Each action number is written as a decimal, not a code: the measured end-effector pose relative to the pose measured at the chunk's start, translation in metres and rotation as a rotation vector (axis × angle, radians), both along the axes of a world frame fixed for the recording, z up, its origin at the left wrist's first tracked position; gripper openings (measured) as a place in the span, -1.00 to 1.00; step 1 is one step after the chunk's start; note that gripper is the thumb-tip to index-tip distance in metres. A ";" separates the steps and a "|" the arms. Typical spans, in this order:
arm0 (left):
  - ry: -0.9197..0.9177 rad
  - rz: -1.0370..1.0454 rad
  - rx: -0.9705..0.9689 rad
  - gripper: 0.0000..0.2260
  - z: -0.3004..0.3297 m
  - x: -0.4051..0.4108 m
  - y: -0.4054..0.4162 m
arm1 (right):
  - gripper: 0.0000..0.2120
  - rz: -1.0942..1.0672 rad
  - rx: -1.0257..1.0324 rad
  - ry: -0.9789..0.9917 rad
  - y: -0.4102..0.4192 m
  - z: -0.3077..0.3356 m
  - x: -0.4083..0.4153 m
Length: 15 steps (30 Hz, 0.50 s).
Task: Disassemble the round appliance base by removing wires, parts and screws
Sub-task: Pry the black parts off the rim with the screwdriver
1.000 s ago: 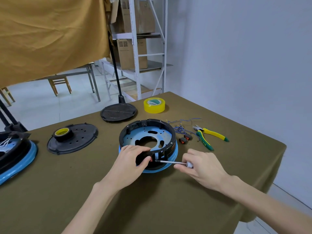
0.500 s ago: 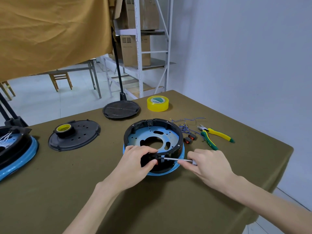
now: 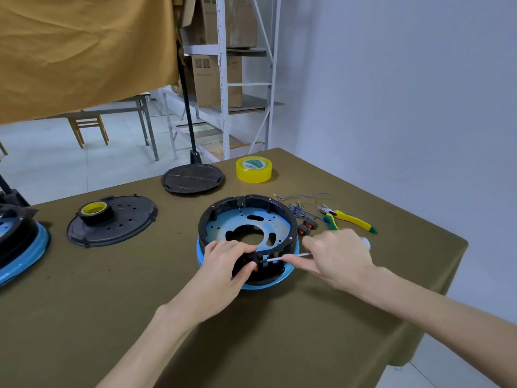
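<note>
Nearest, the left hand (image 3: 223, 271) curls over the near rim of the base (image 3: 247, 242), thumb outside and fingers inside, its grip clamping the black ring. The right hand (image 3: 335, 257) pinches a thin screwdriver (image 3: 288, 256), its tip in a notch of that near rim; what it bears on, screw or clip, is too small to tell. The base sits mid-worktop (image 3: 307, 331), a stiff black plastic ring on a blue metal plate with a blue lip below; it looks light enough to slide on the cloth, so the rim is the place to hold it, clear of the plate's cut edges. Its well holds no loose part that can be seen. Just right lie two small connectors (image 3: 307, 228), then loose wires (image 3: 300, 208) and pliers (image 3: 345, 218). Left, a black cover (image 3: 131, 222) carries a dark tape roll (image 3: 96, 212). Farther off are another cover (image 3: 193, 178) and yellow tape (image 3: 254, 169).
</note>
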<state>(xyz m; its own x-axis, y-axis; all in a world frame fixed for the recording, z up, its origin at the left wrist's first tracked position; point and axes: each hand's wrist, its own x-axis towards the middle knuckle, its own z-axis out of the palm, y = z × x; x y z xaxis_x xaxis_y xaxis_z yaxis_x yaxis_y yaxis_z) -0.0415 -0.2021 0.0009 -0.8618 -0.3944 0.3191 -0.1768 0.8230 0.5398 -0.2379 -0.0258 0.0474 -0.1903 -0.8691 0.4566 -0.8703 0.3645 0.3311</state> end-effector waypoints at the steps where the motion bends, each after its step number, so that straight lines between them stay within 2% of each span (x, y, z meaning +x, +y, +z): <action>1: 0.004 0.002 -0.010 -0.71 -0.001 0.000 0.000 | -0.36 0.038 0.021 0.007 -0.005 0.004 -0.005; 6: 0.009 0.015 -0.026 -0.71 -0.002 0.000 -0.002 | -0.35 0.138 0.100 0.100 -0.025 0.002 -0.023; 11: 0.032 0.011 -0.049 -0.73 -0.002 0.000 0.000 | -0.39 0.163 0.002 0.092 -0.014 -0.012 -0.023; 15: 0.036 0.011 -0.063 -0.74 -0.001 0.000 0.001 | -0.38 0.207 0.058 0.058 -0.029 -0.005 -0.033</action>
<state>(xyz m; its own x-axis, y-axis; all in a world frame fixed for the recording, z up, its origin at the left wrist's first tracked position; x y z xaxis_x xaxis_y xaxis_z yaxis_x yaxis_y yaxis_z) -0.0416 -0.2013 -0.0002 -0.8451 -0.3818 0.3742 -0.1674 0.8538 0.4930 -0.2711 -0.0546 0.0427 0.0203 -0.9119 0.4098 -0.9034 0.1589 0.3983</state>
